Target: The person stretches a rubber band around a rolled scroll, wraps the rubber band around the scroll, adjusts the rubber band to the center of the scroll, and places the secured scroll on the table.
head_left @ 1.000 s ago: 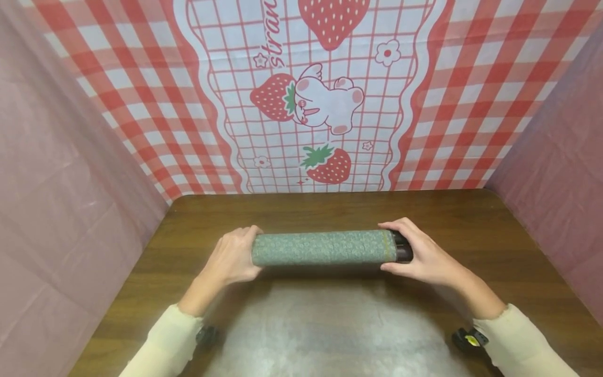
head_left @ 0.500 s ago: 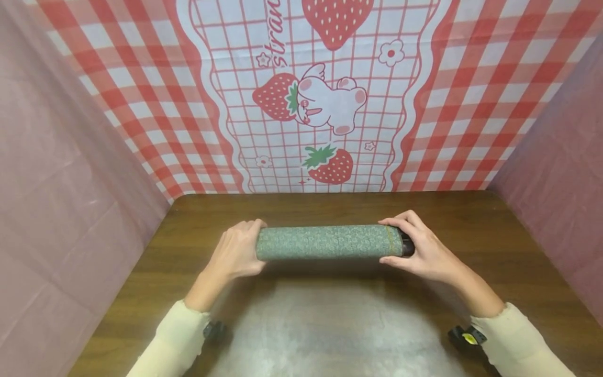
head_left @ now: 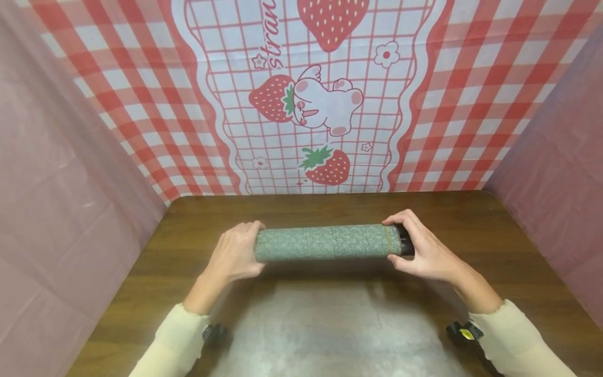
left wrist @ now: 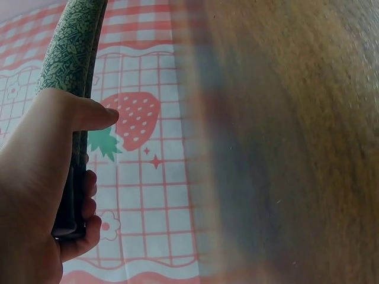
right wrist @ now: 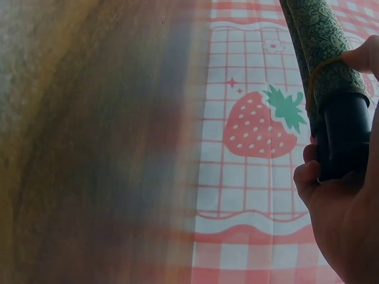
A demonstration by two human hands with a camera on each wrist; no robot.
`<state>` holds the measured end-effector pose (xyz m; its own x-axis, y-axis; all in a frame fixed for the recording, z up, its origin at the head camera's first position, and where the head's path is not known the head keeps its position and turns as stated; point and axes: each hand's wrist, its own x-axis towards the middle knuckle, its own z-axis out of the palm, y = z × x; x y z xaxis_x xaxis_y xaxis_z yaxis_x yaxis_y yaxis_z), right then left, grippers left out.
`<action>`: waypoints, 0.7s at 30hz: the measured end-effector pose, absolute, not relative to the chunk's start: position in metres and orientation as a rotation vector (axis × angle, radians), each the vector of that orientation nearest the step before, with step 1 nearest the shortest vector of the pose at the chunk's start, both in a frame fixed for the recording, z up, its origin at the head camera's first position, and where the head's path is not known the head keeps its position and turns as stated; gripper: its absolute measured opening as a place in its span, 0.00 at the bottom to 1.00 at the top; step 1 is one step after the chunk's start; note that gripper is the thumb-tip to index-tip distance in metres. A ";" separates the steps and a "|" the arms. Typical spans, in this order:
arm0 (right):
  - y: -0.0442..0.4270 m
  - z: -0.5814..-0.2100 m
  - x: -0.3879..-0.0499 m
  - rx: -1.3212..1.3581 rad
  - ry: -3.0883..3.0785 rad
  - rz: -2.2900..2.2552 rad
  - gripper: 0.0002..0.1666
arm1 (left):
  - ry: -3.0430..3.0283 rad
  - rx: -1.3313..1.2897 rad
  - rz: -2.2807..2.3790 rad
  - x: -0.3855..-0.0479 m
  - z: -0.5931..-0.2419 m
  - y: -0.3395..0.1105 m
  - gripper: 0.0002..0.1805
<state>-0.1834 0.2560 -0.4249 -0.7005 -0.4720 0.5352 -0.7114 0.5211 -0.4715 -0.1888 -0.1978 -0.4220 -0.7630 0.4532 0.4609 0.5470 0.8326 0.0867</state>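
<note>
A rolled-up scroll [head_left: 325, 242], covered in green patterned cloth, is held level across the middle of the head view. Dark ends show at its right side, and a thin yellowish band [right wrist: 323, 68] goes round it near there. My left hand [head_left: 235, 251] grips the left end, thumb on the near side and fingers behind, as the left wrist view shows. My right hand [head_left: 426, 251] holds the right end by its dark knob [right wrist: 343, 136], with the thumb near the band. The palms hide part of both ends.
Beneath the scroll lies a brown wood-grain table [head_left: 160, 283] with a bright glare toward its front. A red-and-white strawberry cloth [head_left: 325, 104] hangs behind the far edge. Pink drapes [head_left: 56, 225] stand on both sides.
Both hands and the scroll have shifted slightly up in the head view. The right hand's thumb and fingertips have slid a little toward the scroll's right end.
</note>
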 end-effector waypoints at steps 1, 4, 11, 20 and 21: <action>0.256 -0.425 -0.183 0.979 -2.422 0.978 0.44 | -2.583 -0.746 -0.301 -0.189 -0.423 -0.197 0.37; 0.257 -0.426 -0.180 0.977 -2.411 0.963 0.44 | -2.579 -0.754 -0.302 -0.188 -0.424 -0.196 0.37; 0.258 -0.428 -0.177 0.993 -2.400 0.934 0.45 | -2.584 -0.768 -0.313 -0.186 -0.426 -0.194 0.37; 0.263 -0.427 -0.170 0.992 -2.413 0.898 0.47 | -2.606 -0.786 -0.320 -0.181 -0.429 -0.192 0.36; 0.262 -0.428 -0.168 0.980 -2.417 0.890 0.46 | -2.604 -0.791 -0.315 -0.181 -0.430 -0.192 0.37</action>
